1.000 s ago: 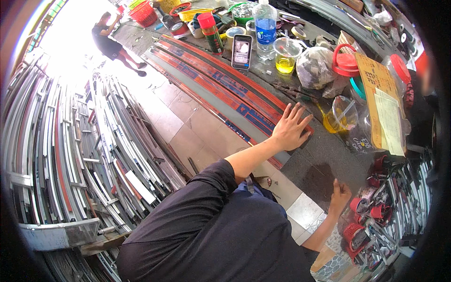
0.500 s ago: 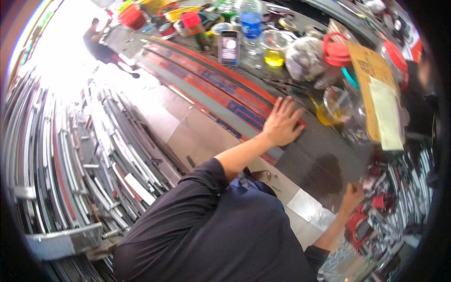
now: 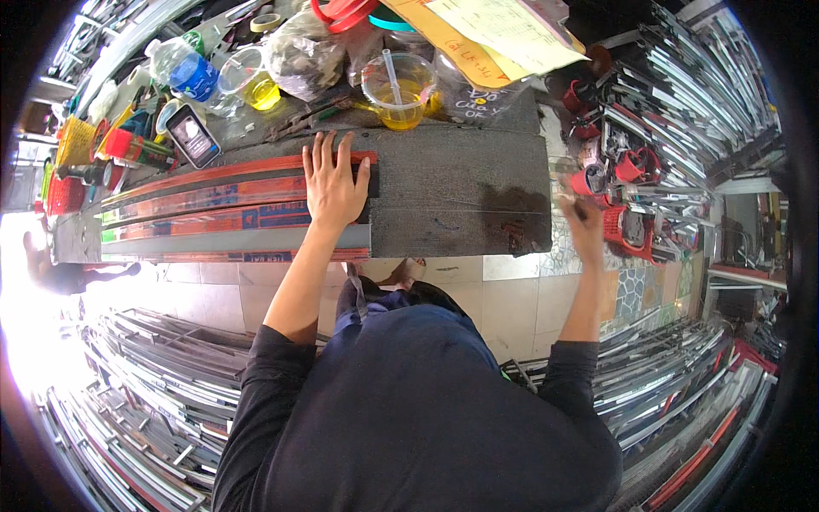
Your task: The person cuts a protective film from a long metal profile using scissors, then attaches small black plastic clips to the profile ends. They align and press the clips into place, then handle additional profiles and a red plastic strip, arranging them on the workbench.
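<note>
My left hand [image 3: 334,189] lies flat, fingers spread, on the right end of several long profiles [image 3: 247,215] covered in red and blue film, with grey strips between. They rest side by side along the front of a dark workbench [image 3: 461,183]. Off the bench's right end, my right hand [image 3: 585,224] is raised in the air, its fingers curled and smeared by motion. A dark patch shows among those fingers, too blurred to name. Just behind the left hand are dark-handled pliers [image 3: 311,118] and a plastic cup [image 3: 399,92] of yellow liquid with a straw.
A phone [image 3: 194,136], a water bottle [image 3: 183,70], a second yellow cup [image 3: 252,81] and a stuffed plastic bag [image 3: 305,55] crowd the bench's back. Papers [image 3: 503,38] lie at far right. Red baskets [image 3: 627,229] and stacked metal lengths [image 3: 682,102] stand beyond the right end.
The view has swung to the right and squared up to the bench. My left hand stays on the profiles' end. My right hand has risen beside the bench's right end.
</note>
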`<act>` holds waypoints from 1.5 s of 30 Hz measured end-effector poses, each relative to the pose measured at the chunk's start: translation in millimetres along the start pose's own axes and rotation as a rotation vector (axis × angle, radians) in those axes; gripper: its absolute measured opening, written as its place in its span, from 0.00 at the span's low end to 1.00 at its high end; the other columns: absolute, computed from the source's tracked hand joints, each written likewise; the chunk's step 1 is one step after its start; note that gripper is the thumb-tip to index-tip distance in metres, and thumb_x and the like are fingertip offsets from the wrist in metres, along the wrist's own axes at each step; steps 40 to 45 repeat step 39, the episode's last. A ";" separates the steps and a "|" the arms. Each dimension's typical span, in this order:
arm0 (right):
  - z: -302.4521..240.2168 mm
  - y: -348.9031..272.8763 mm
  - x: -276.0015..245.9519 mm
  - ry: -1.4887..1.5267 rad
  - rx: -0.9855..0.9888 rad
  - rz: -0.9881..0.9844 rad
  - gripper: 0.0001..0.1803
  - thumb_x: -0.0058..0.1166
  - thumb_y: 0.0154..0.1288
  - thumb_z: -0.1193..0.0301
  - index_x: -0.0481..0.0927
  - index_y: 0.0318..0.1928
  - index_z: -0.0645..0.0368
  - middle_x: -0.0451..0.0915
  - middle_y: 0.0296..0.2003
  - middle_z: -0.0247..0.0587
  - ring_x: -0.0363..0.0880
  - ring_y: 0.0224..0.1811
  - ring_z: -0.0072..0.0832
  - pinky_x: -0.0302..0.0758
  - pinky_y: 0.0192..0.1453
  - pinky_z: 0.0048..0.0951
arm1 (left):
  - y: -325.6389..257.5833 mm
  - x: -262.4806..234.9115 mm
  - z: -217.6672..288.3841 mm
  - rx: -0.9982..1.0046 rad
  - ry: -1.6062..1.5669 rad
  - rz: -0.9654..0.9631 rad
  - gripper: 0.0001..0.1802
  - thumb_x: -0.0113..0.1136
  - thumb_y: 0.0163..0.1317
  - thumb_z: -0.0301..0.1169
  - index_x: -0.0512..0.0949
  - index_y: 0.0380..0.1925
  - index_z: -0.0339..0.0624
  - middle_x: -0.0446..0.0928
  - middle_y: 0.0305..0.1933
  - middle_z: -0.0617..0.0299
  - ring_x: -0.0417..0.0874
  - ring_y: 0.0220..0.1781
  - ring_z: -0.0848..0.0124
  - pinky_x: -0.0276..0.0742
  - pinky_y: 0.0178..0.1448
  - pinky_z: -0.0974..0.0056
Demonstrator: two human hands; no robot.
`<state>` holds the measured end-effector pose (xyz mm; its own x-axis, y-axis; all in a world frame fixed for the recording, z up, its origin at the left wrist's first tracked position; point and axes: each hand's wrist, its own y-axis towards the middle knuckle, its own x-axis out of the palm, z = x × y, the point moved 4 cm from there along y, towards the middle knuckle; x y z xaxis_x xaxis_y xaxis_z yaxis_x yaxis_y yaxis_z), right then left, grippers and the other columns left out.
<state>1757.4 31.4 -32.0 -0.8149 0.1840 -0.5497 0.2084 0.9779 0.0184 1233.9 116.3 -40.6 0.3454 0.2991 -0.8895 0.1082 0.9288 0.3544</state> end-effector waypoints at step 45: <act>-202.2 -3.2 317.9 -0.047 -0.634 -0.159 0.10 0.79 0.71 0.66 0.92 0.40 0.58 0.94 0.39 0.48 0.95 0.43 0.44 0.88 0.53 0.41 | -105.0 -83.6 9.9 0.096 -0.399 -0.206 0.61 0.89 0.49 0.57 0.76 0.81 0.43 0.72 0.84 0.43 0.64 0.92 0.40 0.54 0.97 0.33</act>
